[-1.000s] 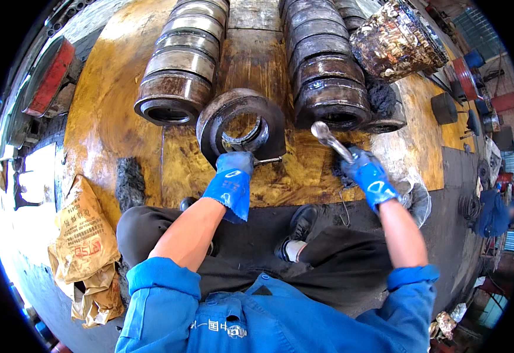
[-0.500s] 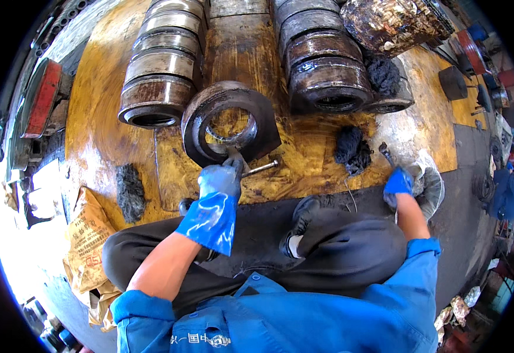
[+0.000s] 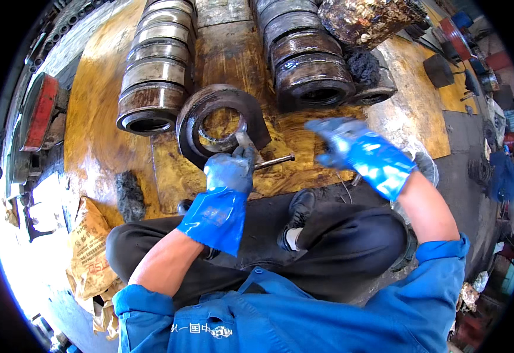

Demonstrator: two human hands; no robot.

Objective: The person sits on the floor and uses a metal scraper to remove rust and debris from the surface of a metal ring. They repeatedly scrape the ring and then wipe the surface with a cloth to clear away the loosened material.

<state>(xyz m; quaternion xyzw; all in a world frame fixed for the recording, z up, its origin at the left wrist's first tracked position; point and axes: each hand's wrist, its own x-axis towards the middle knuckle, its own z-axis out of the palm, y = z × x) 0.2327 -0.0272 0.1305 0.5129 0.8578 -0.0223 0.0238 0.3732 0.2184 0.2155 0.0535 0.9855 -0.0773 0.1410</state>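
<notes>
My left hand [image 3: 230, 172], in a blue glove with a greyed palm, is closed around a metal rod [image 3: 275, 160] with a wider end, which sticks out to the right. A pale, narrow tip [image 3: 243, 136] reaches from this hand into the bore of a thick, greasy steel ring [image 3: 189, 132]; whether it is a finger or part of a tool, I cannot tell. My right hand [image 3: 348, 147], gloved in blue and smeared by motion, hovers over the board to the right with thumb and fingers apart. Below it shows a small metal end [image 3: 357, 179].
Two rows of steel rings [image 3: 151, 106] [image 3: 313, 79] run away from me on an oily yellow board [image 3: 104, 100]. A dirty drum-like thing [image 3: 368, 20] lies back right. A dark rag [image 3: 130, 197] and a brown paper sack [image 3: 89, 253] lie left, a clear plastic bag [image 3: 426, 167] right.
My right hand has swung from beside the plastic bag, where it held a dark-ended tool, inward to the left, and its fingers have opened. My left hand has moved slightly right with the rod.
</notes>
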